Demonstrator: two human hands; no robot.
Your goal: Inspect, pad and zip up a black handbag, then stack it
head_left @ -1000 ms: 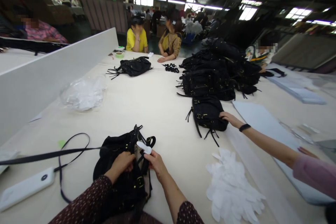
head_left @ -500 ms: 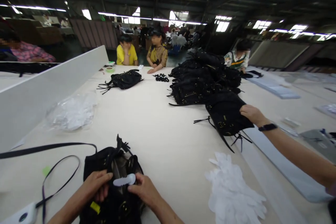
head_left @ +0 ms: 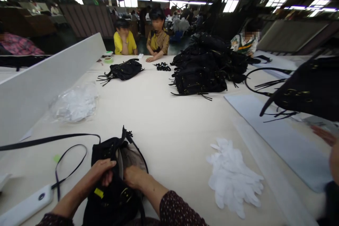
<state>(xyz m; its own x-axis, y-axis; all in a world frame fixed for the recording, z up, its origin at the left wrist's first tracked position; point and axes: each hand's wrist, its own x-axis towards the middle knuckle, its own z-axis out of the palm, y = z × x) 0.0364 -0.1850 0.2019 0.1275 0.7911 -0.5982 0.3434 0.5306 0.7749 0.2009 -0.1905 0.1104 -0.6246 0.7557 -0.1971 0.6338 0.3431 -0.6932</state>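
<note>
- The left hand (head_left: 102, 172) grips the edge of the near black bag (head_left: 113, 183).
- The right hand (head_left: 132, 177) reaches inside the bag; I cannot tell its grip.
- White pieces (head_left: 233, 178) lie to the right.

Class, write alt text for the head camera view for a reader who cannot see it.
A person's left hand holds open a black handbag on a cream table while the right hand reaches inside. White cut-outs lie to the right, more black bags are piled beyond, and other workers sit opposite.
</note>
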